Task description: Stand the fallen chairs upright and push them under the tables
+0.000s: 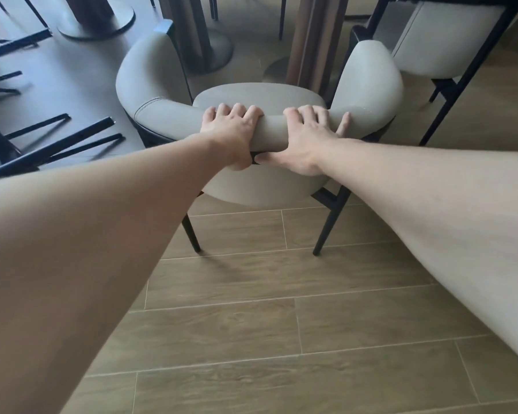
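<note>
Evidently both hands, left hand (231, 130) and right hand (304, 135), curl fingers over the chair (150, 82) backrest, seat beyond fingertips, likely to push it tableward.

Open wood floor (281, 324) is lying in front of the upright grey chair (266, 183), giving free room there. Ahead of the chair, table pedestals (314, 40) and a round base (213, 49) are standing in the way. Dark legs of a fallen chair (57, 138) are crowding the left side, and another grey chair (443, 40) is closing in the right.
</note>
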The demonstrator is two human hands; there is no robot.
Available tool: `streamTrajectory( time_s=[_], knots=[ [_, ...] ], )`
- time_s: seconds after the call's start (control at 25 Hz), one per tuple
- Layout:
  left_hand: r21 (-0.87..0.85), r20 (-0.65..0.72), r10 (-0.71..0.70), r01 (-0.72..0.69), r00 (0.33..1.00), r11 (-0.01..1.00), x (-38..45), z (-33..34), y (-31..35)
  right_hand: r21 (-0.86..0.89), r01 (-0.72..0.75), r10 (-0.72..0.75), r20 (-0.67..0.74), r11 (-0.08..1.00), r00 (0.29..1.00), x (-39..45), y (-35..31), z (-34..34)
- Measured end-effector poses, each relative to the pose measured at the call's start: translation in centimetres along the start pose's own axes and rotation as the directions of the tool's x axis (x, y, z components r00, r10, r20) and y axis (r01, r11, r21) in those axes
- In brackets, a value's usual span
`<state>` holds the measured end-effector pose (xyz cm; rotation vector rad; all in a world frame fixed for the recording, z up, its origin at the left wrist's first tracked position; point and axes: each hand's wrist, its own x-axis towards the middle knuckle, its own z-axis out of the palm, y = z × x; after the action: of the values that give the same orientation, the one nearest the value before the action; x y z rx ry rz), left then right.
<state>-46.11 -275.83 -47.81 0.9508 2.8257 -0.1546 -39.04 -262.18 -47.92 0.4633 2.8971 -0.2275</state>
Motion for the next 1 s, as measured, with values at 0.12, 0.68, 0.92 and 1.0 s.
streamTrajectory(
  time_s=[0.12, 0.68, 0.92, 1.0],
  knots=[
    [-0.051, -0.028, 0.037, -0.038, 0.999, 0.998, 0.0, 0.4, -0.7, 0.02, 0.03, -0.031, 0.025, 0.999, 0.999, 0.3, 0.2, 0.0],
    [0.124, -0.263, 0.463, -0.446, 0.847, 0.886, 1.0, 1.8, -10.5, -0.262, 0.158, -0.145, 0.066, 0.952, 0.987, 1.2, 1.8, -2.4],
    [0.137, -0.172, 0.585, -0.569, 0.793, 0.811, 3.8, 0.3, -13.2, -0.376, 0.122, -0.069, 0.15, 0.918, 0.986, 4.0, -0.9, -4.0],
    [0.173, -0.158, 0.599, -0.575, 0.785, 0.799, 5.6, -0.3, -14.9, -0.359, 0.079, -0.047, 0.097, 0.93, 0.994, 5.2, -1.8, -3.8]
  ],
)
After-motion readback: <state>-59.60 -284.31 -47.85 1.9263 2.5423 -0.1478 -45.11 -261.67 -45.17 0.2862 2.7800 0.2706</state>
